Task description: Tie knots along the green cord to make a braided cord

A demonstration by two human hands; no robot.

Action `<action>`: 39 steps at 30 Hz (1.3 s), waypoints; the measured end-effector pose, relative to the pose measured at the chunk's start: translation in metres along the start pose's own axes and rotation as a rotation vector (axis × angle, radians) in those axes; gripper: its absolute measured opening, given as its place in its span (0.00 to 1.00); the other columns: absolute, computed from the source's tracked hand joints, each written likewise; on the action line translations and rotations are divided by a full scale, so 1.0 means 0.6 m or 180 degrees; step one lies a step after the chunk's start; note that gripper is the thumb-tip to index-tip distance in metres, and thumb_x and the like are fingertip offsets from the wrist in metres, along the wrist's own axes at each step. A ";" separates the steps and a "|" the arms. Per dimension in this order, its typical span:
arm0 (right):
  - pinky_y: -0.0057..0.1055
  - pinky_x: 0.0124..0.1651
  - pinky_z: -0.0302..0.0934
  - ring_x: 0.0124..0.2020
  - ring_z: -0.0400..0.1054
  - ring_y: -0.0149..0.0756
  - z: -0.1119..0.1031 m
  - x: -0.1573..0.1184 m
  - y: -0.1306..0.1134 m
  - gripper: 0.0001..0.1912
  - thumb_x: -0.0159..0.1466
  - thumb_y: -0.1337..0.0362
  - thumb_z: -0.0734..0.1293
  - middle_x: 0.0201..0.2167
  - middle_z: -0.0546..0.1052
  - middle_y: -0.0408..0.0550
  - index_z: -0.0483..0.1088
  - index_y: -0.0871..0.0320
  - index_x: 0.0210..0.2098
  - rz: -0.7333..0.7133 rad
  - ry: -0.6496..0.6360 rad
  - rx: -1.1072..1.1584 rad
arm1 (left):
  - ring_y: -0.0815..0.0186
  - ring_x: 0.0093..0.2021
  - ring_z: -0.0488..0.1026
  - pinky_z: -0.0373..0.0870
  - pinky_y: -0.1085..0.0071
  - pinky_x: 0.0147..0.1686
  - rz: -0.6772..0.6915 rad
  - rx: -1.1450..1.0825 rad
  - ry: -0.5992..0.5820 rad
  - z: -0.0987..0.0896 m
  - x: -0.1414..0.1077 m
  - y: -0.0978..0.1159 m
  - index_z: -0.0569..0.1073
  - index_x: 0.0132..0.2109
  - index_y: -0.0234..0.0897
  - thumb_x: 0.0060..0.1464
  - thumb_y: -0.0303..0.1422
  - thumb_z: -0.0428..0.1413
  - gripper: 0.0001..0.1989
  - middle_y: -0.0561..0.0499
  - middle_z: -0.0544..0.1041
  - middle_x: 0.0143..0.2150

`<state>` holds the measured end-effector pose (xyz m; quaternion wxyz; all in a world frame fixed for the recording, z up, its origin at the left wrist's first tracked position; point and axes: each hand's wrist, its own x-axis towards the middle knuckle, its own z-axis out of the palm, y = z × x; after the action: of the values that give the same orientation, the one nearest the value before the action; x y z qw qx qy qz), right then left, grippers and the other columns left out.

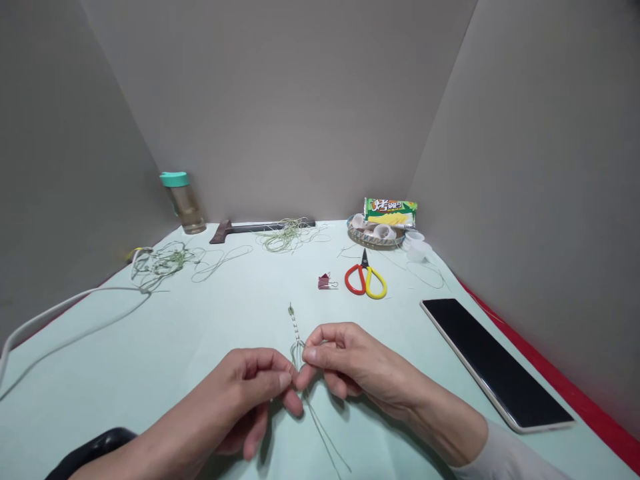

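Two hands, left [235,400], right [355,370]; green cord [294,331] between fingers [313,355].

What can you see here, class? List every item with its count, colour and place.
bottle: 1, clear, teal lid, back left
tool: 1, dark, back centre
cord tangles: 2, green, back centre and left
cable: 1, white, left
snack bag: 1, green and yellow, back right
dish: 1, clear, before the bag
cups: count unclear, white, right of dish
scissors: 1, red and yellow handles, centre right
clip: 1, pink, left of scissors
tablet: 1, black, right
sheet: 1, pale green, tabletop
walls: 3, grey, around
braid: 1, pale green, centre
left hand: 1, pinching braid
right hand: 1, pinching braid
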<state>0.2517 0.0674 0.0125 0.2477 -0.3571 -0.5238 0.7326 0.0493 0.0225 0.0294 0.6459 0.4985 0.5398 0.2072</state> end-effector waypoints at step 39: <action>0.23 0.17 0.32 0.15 0.44 0.17 0.022 -0.006 0.009 0.15 0.58 0.59 0.76 0.21 0.73 0.38 0.66 0.57 0.30 0.0045 -0.0339 0.1074 | 0.75 0.16 0.55 0.51 0.77 0.14 0.0541 0.0434 0.0083 0.006 0.015 -0.006 0.60 0.61 0.41 0.63 0.49 0.51 0.25 0.59 0.70 0.32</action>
<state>0.2439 0.0553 0.0110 0.2709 -0.2748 -0.4033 0.8297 0.0545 0.0271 0.0217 0.5836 0.5825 0.5167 0.2305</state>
